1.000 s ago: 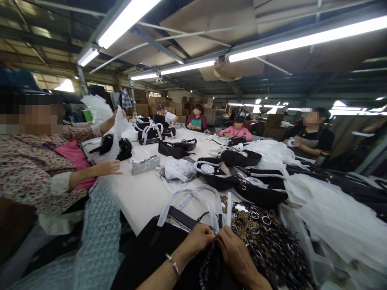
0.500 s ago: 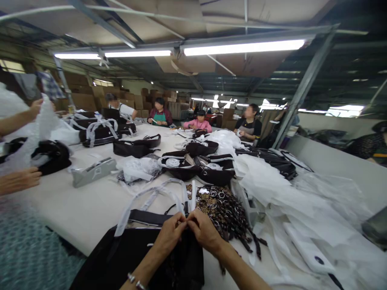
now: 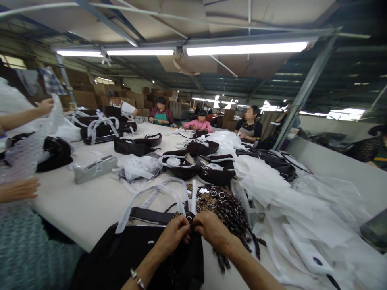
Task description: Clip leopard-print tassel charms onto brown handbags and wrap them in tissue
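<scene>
A large black handbag (image 3: pixel 130 249) stands in front of me, its upright handles (image 3: pixel 151 191) wrapped in white film. My left hand (image 3: pixel 175 233) is closed at the bag's right end, pinching a brown-patterned charm (image 3: pixel 176 214) that is mostly hidden by the fingers. Facing it, my right hand (image 3: pixel 213 231) is closed in a pinch at the base of the strap; what its fingertips hold is hidden. A round metal ring (image 3: pixel 190 216) shows between the two hands. Just beyond lies a heap of brown-patterned charms (image 3: pixel 222 209) with metal rings and dark tassels.
Several black bags (image 3: pixel 183 169) lie across the white table (image 3: pixel 84 209). White wrapping sheets (image 3: pixel 272 193) and a white device (image 3: pixel 308 249) are at right. A grey bag-shaped piece (image 3: pixel 95 169) sits left. A co-worker's hands (image 3: pixel 21 189) handle bubble wrap there; several people sit opposite.
My hands have moved slightly apart, and a ring now shows between them. At left, the co-worker's upper hand has moved right with the bubble wrap.
</scene>
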A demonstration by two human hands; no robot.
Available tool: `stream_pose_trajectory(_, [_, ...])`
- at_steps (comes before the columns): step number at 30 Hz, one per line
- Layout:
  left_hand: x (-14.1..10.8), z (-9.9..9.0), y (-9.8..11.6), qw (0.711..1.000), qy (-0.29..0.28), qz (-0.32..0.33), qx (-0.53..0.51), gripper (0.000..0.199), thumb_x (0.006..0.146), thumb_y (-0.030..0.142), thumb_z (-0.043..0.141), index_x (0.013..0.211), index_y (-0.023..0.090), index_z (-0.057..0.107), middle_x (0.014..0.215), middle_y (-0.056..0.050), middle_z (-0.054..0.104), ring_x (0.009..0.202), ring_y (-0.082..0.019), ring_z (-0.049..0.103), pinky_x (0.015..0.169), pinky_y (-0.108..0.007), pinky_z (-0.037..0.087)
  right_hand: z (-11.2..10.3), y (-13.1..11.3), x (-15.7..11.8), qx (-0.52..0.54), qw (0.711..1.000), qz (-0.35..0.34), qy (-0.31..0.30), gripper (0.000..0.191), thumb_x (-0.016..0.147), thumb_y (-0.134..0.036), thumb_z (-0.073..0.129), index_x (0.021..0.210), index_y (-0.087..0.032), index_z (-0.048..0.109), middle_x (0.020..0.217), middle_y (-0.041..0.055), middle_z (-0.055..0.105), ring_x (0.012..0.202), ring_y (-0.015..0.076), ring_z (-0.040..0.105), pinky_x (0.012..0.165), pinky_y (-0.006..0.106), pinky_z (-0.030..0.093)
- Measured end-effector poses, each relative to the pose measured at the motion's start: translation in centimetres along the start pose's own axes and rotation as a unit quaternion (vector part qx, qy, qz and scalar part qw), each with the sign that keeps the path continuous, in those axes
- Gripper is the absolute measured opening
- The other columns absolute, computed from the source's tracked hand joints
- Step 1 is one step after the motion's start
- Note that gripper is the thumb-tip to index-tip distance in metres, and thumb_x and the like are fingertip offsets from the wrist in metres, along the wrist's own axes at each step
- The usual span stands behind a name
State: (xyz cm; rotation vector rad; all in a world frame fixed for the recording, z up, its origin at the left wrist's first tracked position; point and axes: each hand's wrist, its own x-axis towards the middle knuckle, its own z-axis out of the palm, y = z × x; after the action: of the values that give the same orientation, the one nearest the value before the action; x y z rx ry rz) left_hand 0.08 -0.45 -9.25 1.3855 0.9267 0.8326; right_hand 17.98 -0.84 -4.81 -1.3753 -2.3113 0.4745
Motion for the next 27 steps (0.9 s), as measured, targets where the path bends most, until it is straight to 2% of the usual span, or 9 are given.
stream_pose_trajectory(7, [-0.2, -0.5, -0.9, 0.996, 0.023, -0.008, -0.083, 0.03, 0.078, 0.042, 0.063, 0.077, 0.016, 0.05, 0.072, -0.001, 0.063, 0.058, -0.012, 0.061, 0.058, -0.026, 0.05, -0.1, -0.1, -0.5, 0.088, 0.994, 0.057, 0.032, 0.018, 0.067, -0.008, 0.058, 0.069, -0.02, 0.072, 0.069, -0.0012, 0.068, 0.067, 0.0138, 0.06, 0.063, 0.023, 0.041])
stream_pose_trajectory(11, [-0.2, -0.6, -1.4, 0.99, 0.036, -0.027, -0.132, 0.041, 0.072, 0.052, 0.07, 0.077, 0.016, 0.051, 0.071, 0.0, 0.064, 0.057, -0.011, 0.061, 0.058, -0.026, 0.05, 0.4, -0.4, -0.4, 0.196, 0.971, 0.116, 0.069, 0.01, 0.072, -0.015, 0.06, 0.071, -0.018, 0.07, 0.063, -0.0017, 0.066, 0.059, 0.0117, 0.058, 0.055, 0.021, 0.04])
stream_pose_trajectory(14, [-0.1, -0.6, -1.7, 0.988, 0.036, -0.037, -0.149, 0.046, 0.069, 0.056, 0.073, 0.077, 0.016, 0.051, 0.068, 0.0, 0.065, 0.055, -0.011, 0.061, 0.058, -0.025, 0.05, 1.7, -0.7, 0.2, 0.335, 0.92, 0.185, 0.087, 0.013, 0.076, -0.025, 0.061, 0.079, -0.015, 0.069, 0.055, -0.0019, 0.064, 0.045, 0.0105, 0.053, 0.043, 0.02, 0.038])
stream_pose_trajectory(17, [0.0, -0.5, -1.9, 0.985, 0.034, -0.04, -0.167, 0.048, 0.07, 0.058, 0.073, 0.077, 0.016, 0.05, 0.063, 0.001, 0.064, 0.053, -0.01, 0.059, 0.056, -0.023, 0.048, 3.1, -1.2, 0.9, 0.475, 0.844, 0.221, 0.113, 0.025, 0.073, -0.035, 0.069, 0.085, -0.013, 0.067, 0.067, 0.0025, 0.07, 0.046, 0.0121, 0.059, 0.039, 0.02, 0.04])
stream_pose_trajectory(20, [-0.2, -0.4, -1.8, 0.981, 0.042, -0.043, -0.186, 0.046, 0.071, 0.055, 0.074, 0.077, 0.016, 0.049, 0.062, 0.001, 0.063, 0.052, -0.009, 0.058, 0.054, -0.021, 0.047, 3.9, -1.8, 1.3, 0.585, 0.764, 0.241, 0.126, 0.039, 0.063, -0.038, 0.081, 0.089, -0.012, 0.068, 0.081, 0.0058, 0.073, 0.059, 0.014, 0.066, 0.047, 0.02, 0.049])
stream_pose_trajectory(22, [-0.4, -0.4, -1.5, 0.978, 0.052, -0.047, -0.197, 0.045, 0.071, 0.053, 0.075, 0.077, 0.016, 0.05, 0.063, 0.002, 0.062, 0.054, -0.009, 0.059, 0.054, -0.02, 0.048, 4.0, -2.2, 1.4, 0.638, 0.719, 0.252, 0.11, 0.044, 0.057, -0.037, 0.087, 0.089, -0.012, 0.069, 0.077, 0.0043, 0.072, 0.06, 0.0126, 0.066, 0.056, 0.022, 0.054])
stream_pose_trajectory(24, [-0.8, -0.5, -1.1, 0.975, 0.062, -0.047, -0.208, 0.044, 0.071, 0.051, 0.076, 0.077, 0.015, 0.051, 0.066, 0.002, 0.062, 0.059, -0.01, 0.061, 0.057, -0.021, 0.05, 3.9, -2.3, 1.4, 0.671, 0.691, 0.252, 0.09, 0.047, 0.053, -0.033, 0.091, 0.089, -0.011, 0.07, 0.071, 0.0032, 0.071, 0.061, 0.0118, 0.066, 0.064, 0.023, 0.056])
stream_pose_trajectory(27, [-1.2, -1.1, -0.5, 0.974, 0.077, -0.043, -0.21, 0.042, 0.073, 0.051, 0.074, 0.081, 0.015, 0.054, 0.074, -0.001, 0.064, 0.065, -0.011, 0.062, 0.059, -0.022, 0.053, 3.8, -2.3, 1.3, 0.675, 0.69, 0.248, 0.079, 0.049, 0.053, -0.031, 0.092, 0.092, -0.011, 0.069, 0.072, 0.0037, 0.071, 0.062, 0.0117, 0.066, 0.067, 0.023, 0.055])
